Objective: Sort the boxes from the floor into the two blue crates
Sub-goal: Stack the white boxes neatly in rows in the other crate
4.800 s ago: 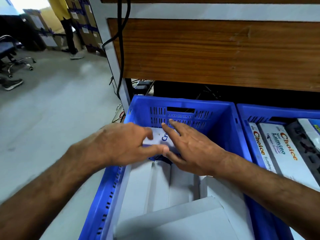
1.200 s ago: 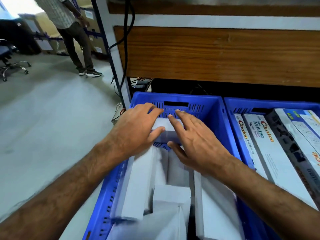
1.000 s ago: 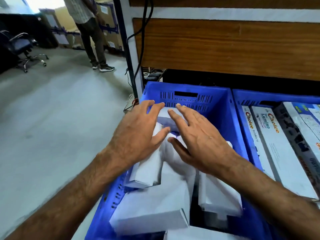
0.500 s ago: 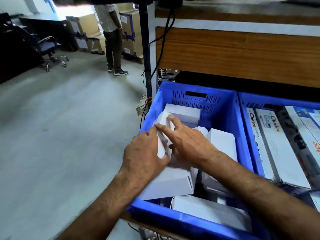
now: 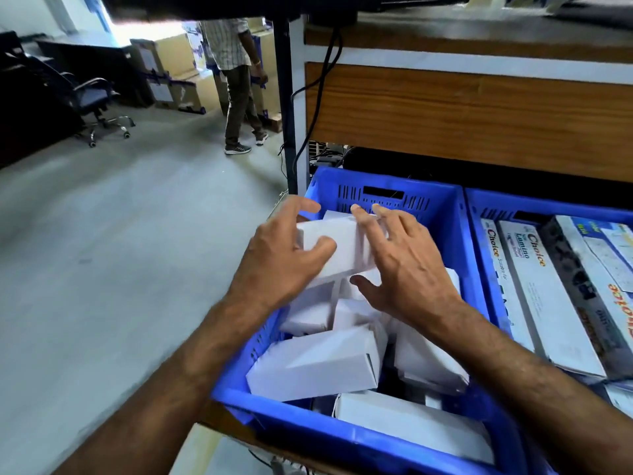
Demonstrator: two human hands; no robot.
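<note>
Settling a white box into the left blue crate, a person works with both hands.

Left hand grips the box's left end, thumb over its top; right hand lies against its right side, fingers nearly straight. It sits at the crate's far end atop other white boxes. Printed cartons fill the right blue crate. Judged mid-placement; next, seat it flat, let go, fetch another.
</note>
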